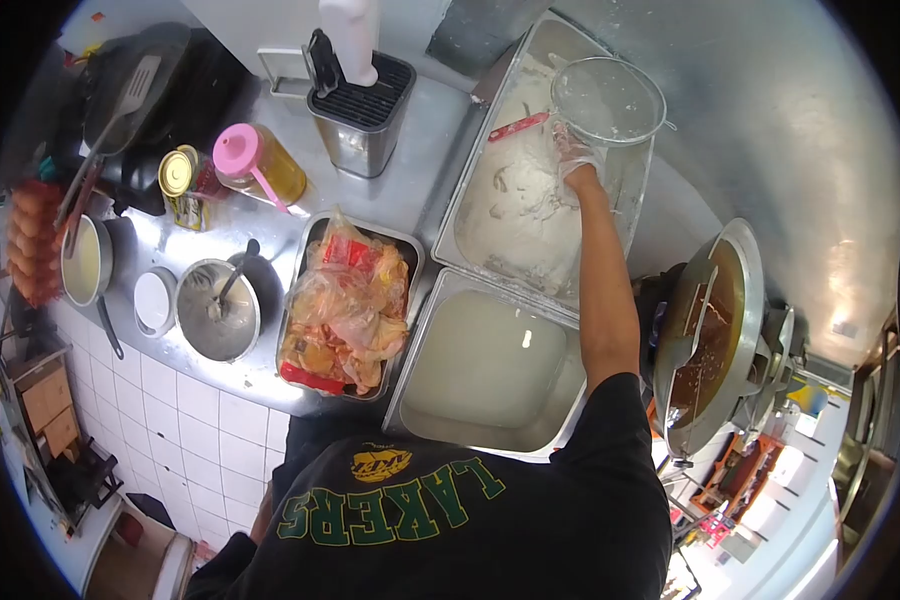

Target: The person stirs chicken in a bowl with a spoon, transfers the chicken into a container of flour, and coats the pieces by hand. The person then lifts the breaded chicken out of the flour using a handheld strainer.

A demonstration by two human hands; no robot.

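My right hand [574,155], in a clear plastic glove, reaches into a long metal pan [459,222] of white flour [515,205]. Its fingertips are right at the near rim of a round mesh sieve [608,100], close to a red handle [518,126] lying over the flour. I cannot tell whether the fingers grip the sieve. Flour dusts the glove. My left hand is out of sight, low beside my body. Nearer to me stands a metal pan [410,375] of cloudy liquid. To its left, a tray [417,262] holds raw chicken [355,300] with plastic bags.
A wok [750,265] of brown oil stands at right, close to my forearm. At left are a metal bowl [192,330] with a utensil, a white-lidded tub [154,302], a pink-lidded jug [255,160], a saucepan [88,262] and eggs [32,240]. A knife block [362,125] stands behind.
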